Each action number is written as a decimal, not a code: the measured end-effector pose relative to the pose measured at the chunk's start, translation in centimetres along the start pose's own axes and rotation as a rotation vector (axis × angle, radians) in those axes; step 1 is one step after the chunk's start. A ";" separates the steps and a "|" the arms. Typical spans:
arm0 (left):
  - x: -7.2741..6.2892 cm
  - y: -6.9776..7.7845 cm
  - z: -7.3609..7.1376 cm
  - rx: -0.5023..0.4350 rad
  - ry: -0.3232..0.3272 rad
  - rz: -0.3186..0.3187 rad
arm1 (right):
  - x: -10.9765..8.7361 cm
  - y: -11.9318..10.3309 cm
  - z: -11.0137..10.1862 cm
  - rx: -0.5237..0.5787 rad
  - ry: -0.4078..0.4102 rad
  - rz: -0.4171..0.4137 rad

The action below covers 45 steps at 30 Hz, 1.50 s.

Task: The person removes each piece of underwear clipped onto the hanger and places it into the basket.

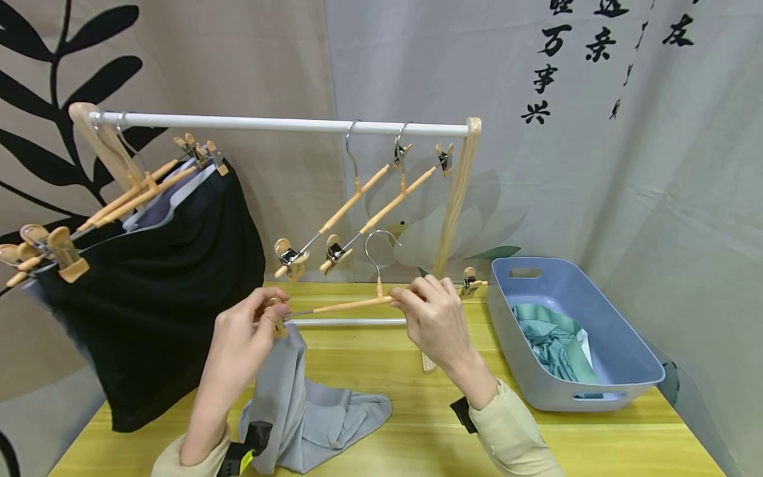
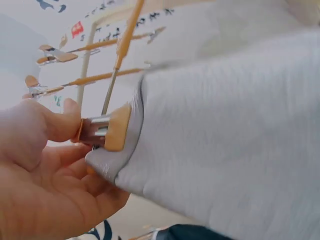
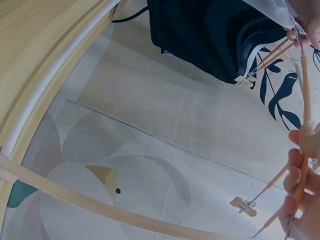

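A clip hanger (image 1: 352, 305) with a wooden-coloured bar and metal hook is held between both hands above the table. My left hand (image 1: 241, 331) pinches its left clip (image 2: 117, 127) between thumb and fingers. That clip sits over the edge of a light grey garment (image 1: 328, 417), whose lower part lies on the table. In the left wrist view, the grey fabric (image 2: 225, 130) stretches away from the clip. My right hand (image 1: 435, 321) grips the bar right of the hook, fingers curled round it. The hanger's right clip (image 1: 469, 283) bears no cloth.
A rack's white rail (image 1: 268, 124) carries two bare clip hangers (image 1: 381, 212) at right and several hangers with a black garment (image 1: 179, 285) at left. The blue-grey basket (image 1: 602, 318) on the right holds a green cloth (image 1: 554, 341). Beneath is the yellow wood-grain table (image 1: 429, 424).
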State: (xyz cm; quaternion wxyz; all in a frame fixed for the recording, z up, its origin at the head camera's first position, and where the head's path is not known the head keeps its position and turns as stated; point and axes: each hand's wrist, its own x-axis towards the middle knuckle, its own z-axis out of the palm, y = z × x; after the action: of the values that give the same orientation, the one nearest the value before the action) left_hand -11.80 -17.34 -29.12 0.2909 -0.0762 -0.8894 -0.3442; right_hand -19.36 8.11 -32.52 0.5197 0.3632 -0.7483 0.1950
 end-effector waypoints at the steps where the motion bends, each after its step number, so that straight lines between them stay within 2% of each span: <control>1: 0.0 0.0 0.0 -0.014 -0.003 -0.023 | 0.0 0.0 0.0 0.000 -0.002 0.001; 5: 0.0 0.2 0.0 -0.040 0.009 -0.077 | 0.0 0.1 0.1 0.000 -0.001 0.001; 15: 0.0 0.6 -0.1 -0.047 0.039 -0.101 | 0.1 0.2 0.1 0.003 0.000 0.002; 27: -0.1 0.8 0.0 -0.022 0.076 -0.102 | 0.1 0.0 0.0 0.007 -0.009 0.008; 38: -0.2 0.8 0.0 -0.016 0.105 -0.073 | 0.1 -0.1 0.0 0.013 -0.010 0.011; 45: -0.3 0.9 -0.2 -0.022 0.106 -0.084 | 0.2 -0.2 0.0 0.016 -0.011 0.012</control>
State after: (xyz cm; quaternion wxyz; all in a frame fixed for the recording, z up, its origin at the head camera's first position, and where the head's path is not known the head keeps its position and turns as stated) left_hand -11.17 -16.75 -28.71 0.3218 -0.0237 -0.8714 -0.3695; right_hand -19.25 7.95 -32.38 0.5116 0.3637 -0.7518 0.2021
